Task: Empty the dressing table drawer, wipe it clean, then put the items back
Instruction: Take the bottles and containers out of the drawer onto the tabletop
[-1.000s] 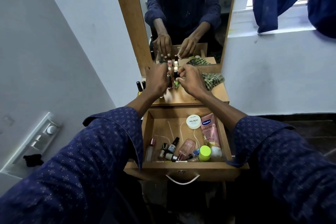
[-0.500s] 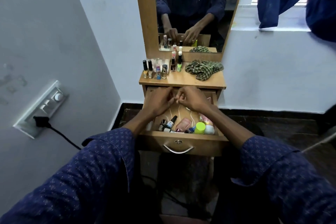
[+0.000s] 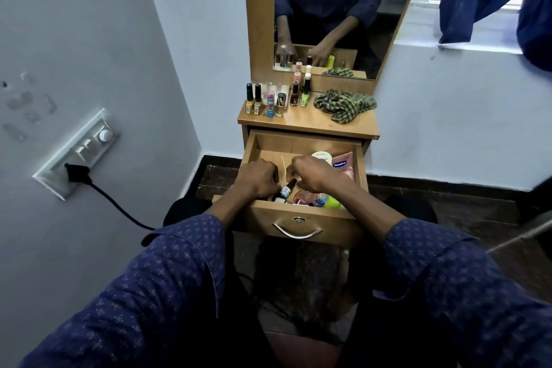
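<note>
The wooden drawer (image 3: 298, 216) of the dressing table is pulled open. Both my hands reach into it. My left hand (image 3: 257, 178) is curled over the front left corner and hides whatever lies under it. My right hand (image 3: 313, 174) pinches at the black cap of a small bottle (image 3: 286, 190) that lies between the hands. A white jar (image 3: 322, 156) and a pink Vaseline tube (image 3: 344, 167) lie at the back right. A green-capped item (image 3: 333, 202) and a pink item (image 3: 302, 196) sit at the front.
On the table top (image 3: 301, 121) stand several nail polish bottles (image 3: 270, 98) at the left and a crumpled green checked cloth (image 3: 344, 104) at the right. A mirror (image 3: 334, 9) rises behind. A switchboard (image 3: 80, 152) with a black plug and cable is on the left wall.
Both hands came down from the bottles on the table top into the drawer and have sunk lower to the items at its front. My head pulled back, so the view widened.
</note>
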A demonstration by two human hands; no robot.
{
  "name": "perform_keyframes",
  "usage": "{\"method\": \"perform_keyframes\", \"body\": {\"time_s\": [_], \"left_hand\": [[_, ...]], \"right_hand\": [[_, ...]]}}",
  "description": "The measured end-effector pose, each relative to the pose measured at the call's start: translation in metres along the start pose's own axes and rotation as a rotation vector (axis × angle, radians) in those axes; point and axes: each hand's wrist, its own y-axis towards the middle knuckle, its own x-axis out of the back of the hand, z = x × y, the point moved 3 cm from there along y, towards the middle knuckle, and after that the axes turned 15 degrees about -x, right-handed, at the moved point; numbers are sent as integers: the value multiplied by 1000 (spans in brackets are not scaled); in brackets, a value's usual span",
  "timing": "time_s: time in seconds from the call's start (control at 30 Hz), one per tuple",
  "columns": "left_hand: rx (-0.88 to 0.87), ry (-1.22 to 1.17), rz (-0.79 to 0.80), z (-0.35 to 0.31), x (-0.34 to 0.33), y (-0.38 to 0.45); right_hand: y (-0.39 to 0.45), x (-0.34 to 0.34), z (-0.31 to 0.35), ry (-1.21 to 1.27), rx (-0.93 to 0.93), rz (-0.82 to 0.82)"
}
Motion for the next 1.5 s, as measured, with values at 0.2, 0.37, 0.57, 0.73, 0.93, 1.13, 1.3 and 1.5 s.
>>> {"method": "perform_keyframes", "body": {"time_s": [0.2,0.37,0.57,0.73,0.93,1.13,1.3,1.5], "left_hand": [[-2,-7,54,-3,1,-2],[16,-112,-11,-2,4,-4],[3,-226,-173,-4,12,-4],[-55,-312,-264,-8,20,-5],[-75,-358,-390,-3,35,0],[-140,-328,-404,-1,66,18],[-207,-216,-429,-3,107,38],[-263,71,-404,-11,132,68]], "right_hand": [[2,-8,6,-13,-3,-9],[2,-8,6,-23,10,-17],[6,1,-7,67,-11,-25],[10,21,-27,301,-40,-23],[13,48,-47,612,-110,-122],[17,76,-56,694,-136,-273],[24,92,-59,734,-174,-372],[43,105,-60,704,-248,-442]]}}
